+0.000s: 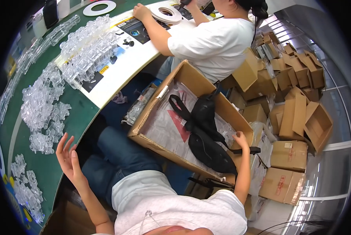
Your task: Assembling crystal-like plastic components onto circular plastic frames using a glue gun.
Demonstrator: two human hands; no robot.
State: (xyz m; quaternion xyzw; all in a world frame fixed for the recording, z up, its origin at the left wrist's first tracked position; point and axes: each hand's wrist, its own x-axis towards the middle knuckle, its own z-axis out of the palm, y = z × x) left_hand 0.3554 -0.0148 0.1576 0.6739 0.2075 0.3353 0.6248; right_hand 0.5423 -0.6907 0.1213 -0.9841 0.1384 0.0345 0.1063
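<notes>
My left hand [69,158] is raised at the table's near edge, its fingers spread and nothing in it. Beside it, clear plastic parts [42,107] lie heaped on the green tabletop. On my other side, my right hand [242,140] reaches over the right corner of an open cardboard box [154,147]. Its fingers are bent; whether they hold anything I cannot make out. Some clear parts [225,127] lie close to that hand in the box. A black bag with straps [206,147] lies across the box on a clear plastic liner.
A co-worker in a white shirt [212,43] sits at the far side. Rows of clear parts [91,49] stand on a white board [105,96]. White rings [99,8] lie farther back. Stacked cartons [287,154] fill the right.
</notes>
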